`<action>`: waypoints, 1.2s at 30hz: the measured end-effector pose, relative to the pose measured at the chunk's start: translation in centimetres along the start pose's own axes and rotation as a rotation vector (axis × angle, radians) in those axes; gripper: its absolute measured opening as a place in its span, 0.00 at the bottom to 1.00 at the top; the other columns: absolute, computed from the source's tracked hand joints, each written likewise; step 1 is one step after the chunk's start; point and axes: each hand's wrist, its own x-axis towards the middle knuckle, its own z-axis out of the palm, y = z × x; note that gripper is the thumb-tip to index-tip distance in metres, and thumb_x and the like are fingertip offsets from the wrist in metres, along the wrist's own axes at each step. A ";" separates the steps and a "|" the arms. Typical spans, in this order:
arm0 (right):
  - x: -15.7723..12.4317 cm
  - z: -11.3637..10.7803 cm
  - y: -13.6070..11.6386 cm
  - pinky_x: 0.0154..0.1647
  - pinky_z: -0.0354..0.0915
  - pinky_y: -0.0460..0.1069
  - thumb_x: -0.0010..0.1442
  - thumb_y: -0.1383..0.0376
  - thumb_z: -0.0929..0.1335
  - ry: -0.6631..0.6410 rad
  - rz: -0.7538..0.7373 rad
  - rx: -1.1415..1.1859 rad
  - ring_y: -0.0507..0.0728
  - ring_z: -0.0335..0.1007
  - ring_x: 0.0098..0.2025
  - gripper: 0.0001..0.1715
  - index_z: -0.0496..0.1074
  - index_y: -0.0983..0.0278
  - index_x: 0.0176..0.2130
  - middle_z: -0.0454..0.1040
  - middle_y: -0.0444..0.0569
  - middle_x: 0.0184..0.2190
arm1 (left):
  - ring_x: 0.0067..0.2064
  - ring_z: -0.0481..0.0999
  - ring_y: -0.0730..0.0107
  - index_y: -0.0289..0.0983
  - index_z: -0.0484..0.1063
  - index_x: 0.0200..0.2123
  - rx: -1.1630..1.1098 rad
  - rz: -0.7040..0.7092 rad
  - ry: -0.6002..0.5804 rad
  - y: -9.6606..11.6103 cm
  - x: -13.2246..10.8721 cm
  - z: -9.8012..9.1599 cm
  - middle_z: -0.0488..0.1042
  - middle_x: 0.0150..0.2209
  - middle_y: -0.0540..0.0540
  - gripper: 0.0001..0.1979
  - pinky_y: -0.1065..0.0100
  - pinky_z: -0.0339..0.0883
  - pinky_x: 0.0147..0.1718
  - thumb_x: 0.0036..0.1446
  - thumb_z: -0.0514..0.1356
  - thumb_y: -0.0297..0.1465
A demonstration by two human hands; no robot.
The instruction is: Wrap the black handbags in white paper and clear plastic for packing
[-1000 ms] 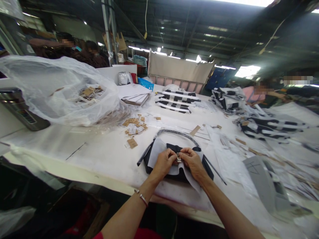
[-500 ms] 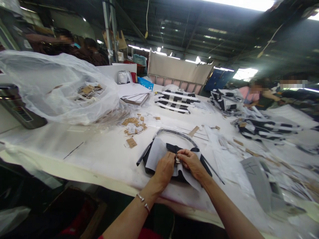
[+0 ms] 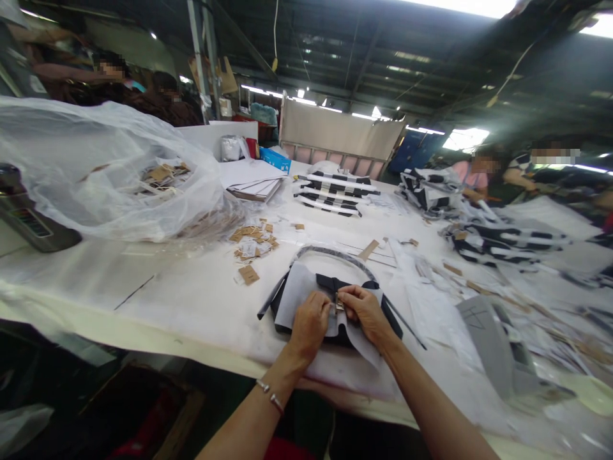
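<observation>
nearest to me, my left hand (image 3: 310,322) and right hand (image 3: 366,313) are meeting over a dark bag (image 3: 330,283) that is lying flat near the front edge of the white table (image 3: 191,300). both sets of fingers are curling in and pinching a small metal clasp (image 3: 339,301) at the bag's middle, the right thumb and forefinger from one side, the left fingertips bunching in from the other. a white sheet (image 3: 297,291) is lying across the bag under my hands. a thin bracelet (image 3: 269,395) is sitting on my left wrist.

i'm judging the bag to be light and soft-bodied, sagging if lifted by one corner. the clasp is looking hard, small and likely slippery, so a fingertip pinch is suiting it. the sheet is looking flimsy and easy to crease. the curved handle (image 3: 335,252), arching just behind the bag, is looking like the stiffest place to grip.

further out, brown card tags (image 3: 251,239) are lying scattered, with a big clear plastic bag (image 3: 110,172) holding more of them to the left. beyond, striped bags (image 3: 332,191) are sitting stacked, and other people are working at the far right.

i'm not making out any readable writing or brand: the tags are too small and the far things are blurring.
</observation>
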 end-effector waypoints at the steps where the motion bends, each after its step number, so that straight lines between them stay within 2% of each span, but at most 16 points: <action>1: 0.1 -0.1 0.1 0.15 0.47 0.43 0.46 0.53 0.75 0.003 -0.005 0.034 0.46 0.54 0.15 0.21 0.74 0.65 0.33 0.66 0.39 0.13 | 0.40 0.73 0.66 0.38 0.67 0.33 -0.045 0.035 -0.001 0.0 0.0 -0.1 0.72 0.37 0.46 0.07 0.65 0.69 0.41 0.63 0.52 0.23; 4: 0.2 -0.1 0.5 0.15 0.48 0.43 0.44 0.53 0.77 0.020 -0.013 0.112 0.46 0.55 0.15 0.23 0.74 0.65 0.35 0.68 0.40 0.15 | 0.46 0.73 0.66 0.38 0.68 0.34 -0.151 0.157 -0.058 0.1 0.0 -0.4 0.72 0.44 0.44 0.07 0.65 0.68 0.47 0.64 0.53 0.24; 8: 0.3 0.0 0.8 0.15 0.46 0.43 0.43 0.52 0.78 0.028 -0.006 0.131 0.46 0.53 0.15 0.24 0.75 0.66 0.34 0.65 0.39 0.13 | 0.48 0.72 0.66 0.38 0.70 0.34 -0.217 0.259 -0.142 0.1 -0.4 -0.7 0.74 0.46 0.45 0.08 0.65 0.67 0.49 0.64 0.54 0.25; 11: 0.5 -0.5 1.0 0.15 0.43 0.43 0.43 0.53 0.79 0.040 -0.027 0.221 0.45 0.51 0.15 0.23 0.76 0.65 0.34 0.67 0.39 0.16 | 0.45 0.74 0.66 0.38 0.70 0.33 -0.304 0.244 -0.221 0.3 -0.4 -1.1 0.76 0.42 0.46 0.07 0.65 0.66 0.47 0.63 0.55 0.25; 13: 0.7 -0.9 1.1 0.16 0.42 0.43 0.42 0.54 0.79 0.039 -0.056 0.308 0.44 0.50 0.16 0.22 0.76 0.64 0.33 0.71 0.42 0.22 | 0.43 0.75 0.67 0.38 0.71 0.32 -0.384 0.152 -0.246 0.5 -0.2 -1.5 0.76 0.39 0.47 0.06 0.66 0.66 0.46 0.63 0.56 0.27; 16: 0.9 -1.5 1.4 0.16 0.44 0.44 0.44 0.53 0.78 0.017 -0.069 0.349 0.44 0.52 0.17 0.22 0.76 0.63 0.35 0.73 0.44 0.26 | 0.40 0.75 0.66 0.37 0.71 0.31 -0.544 -0.058 -0.185 0.8 0.4 -2.0 0.76 0.36 0.47 0.08 0.66 0.66 0.43 0.63 0.57 0.31; 21: 0.5 -1.2 1.9 0.19 0.48 0.45 0.51 0.52 0.75 -0.032 -0.074 0.225 0.48 0.56 0.18 0.26 0.76 0.65 0.44 0.67 0.40 0.17 | 0.37 0.74 0.67 0.35 0.73 0.32 -0.978 -0.348 -0.042 0.2 1.5 -2.5 0.76 0.36 0.45 0.14 0.67 0.68 0.39 0.62 0.59 0.41; 24: 0.0 -0.9 1.7 0.21 0.49 0.45 0.51 0.52 0.74 -0.022 -0.090 0.163 0.49 0.56 0.19 0.27 0.75 0.65 0.45 0.68 0.41 0.17 | 0.31 0.71 0.72 0.37 0.63 0.23 -1.339 -0.458 0.101 -0.3 2.4 -3.2 0.70 0.28 0.49 0.20 0.67 0.69 0.36 0.57 0.63 0.45; 26: -0.4 -0.7 1.3 0.21 0.50 0.46 0.51 0.52 0.74 -0.023 -0.097 0.121 0.49 0.56 0.19 0.26 0.76 0.66 0.44 0.69 0.41 0.17 | 0.28 0.68 0.73 0.38 0.54 0.20 -1.440 -0.451 0.194 -0.4 2.9 -4.4 0.65 0.24 0.51 0.26 0.67 0.69 0.34 0.58 0.62 0.47; 27: -0.6 -0.6 1.1 0.21 0.50 0.46 0.52 0.51 0.73 -0.024 -0.101 0.100 0.49 0.56 0.19 0.26 0.76 0.66 0.44 0.68 0.41 0.17 | 0.29 0.69 0.72 0.39 0.52 0.20 -1.420 -0.424 0.234 -0.4 3.0 -5.2 0.65 0.24 0.50 0.27 0.66 0.70 0.35 0.59 0.60 0.49; 29: -0.9 -0.4 0.7 0.21 0.51 0.46 0.52 0.51 0.73 -0.023 -0.107 0.065 0.49 0.56 0.19 0.25 0.76 0.66 0.43 0.68 0.41 0.16 | 0.35 0.73 0.67 0.40 0.56 0.22 -1.274 -0.355 0.283 -0.5 2.9 -7.5 0.70 0.30 0.47 0.25 0.62 0.71 0.39 0.60 0.56 0.51; 32: -1.1 -0.3 0.3 0.21 0.50 0.46 0.52 0.49 0.73 -0.012 -0.106 0.054 0.49 0.56 0.19 0.25 0.77 0.65 0.41 0.66 0.40 0.16 | 0.44 0.75 0.59 0.44 0.67 0.31 -0.941 -0.228 0.231 -1.2 1.7 -12.6 0.74 0.39 0.44 0.25 0.56 0.71 0.41 0.54 0.55 0.60; 33: -1.2 -0.3 0.2 0.20 0.50 0.45 0.51 0.49 0.73 -0.011 -0.100 0.057 0.49 0.55 0.19 0.25 0.77 0.65 0.41 0.66 0.40 0.15 | 0.42 0.76 0.57 0.44 0.68 0.31 -0.822 -0.166 0.175 -1.5 1.2 -14.5 0.75 0.36 0.44 0.28 0.54 0.72 0.40 0.51 0.55 0.63; 34: -1.2 -0.3 0.2 0.20 0.49 0.45 0.51 0.49 0.73 -0.012 -0.093 0.062 0.49 0.55 0.19 0.25 0.77 0.65 0.41 0.66 0.40 0.16 | 0.39 0.77 0.55 0.43 0.70 0.29 -0.670 -0.112 0.059 -1.8 0.7 -16.3 0.74 0.32 0.44 0.29 0.52 0.72 0.39 0.48 0.56 0.65; 35: -1.1 -0.3 0.2 0.20 0.49 0.45 0.50 0.50 0.74 -0.012 -0.087 0.067 0.48 0.55 0.19 0.25 0.77 0.65 0.40 0.66 0.40 0.16 | 0.39 0.77 0.54 0.42 0.71 0.28 -0.457 -0.103 -0.143 -2.0 0.4 -18.0 0.75 0.30 0.43 0.27 0.53 0.73 0.39 0.47 0.60 0.61; 36: -1.1 -0.2 0.3 0.20 0.50 0.44 0.49 0.50 0.74 -0.014 -0.082 0.070 0.48 0.56 0.19 0.24 0.77 0.65 0.40 0.67 0.40 0.17 | 0.38 0.77 0.55 0.42 0.72 0.28 -0.217 -0.123 -0.230 -1.9 0.3 -19.3 0.75 0.29 0.44 0.23 0.55 0.73 0.37 0.49 0.63 0.57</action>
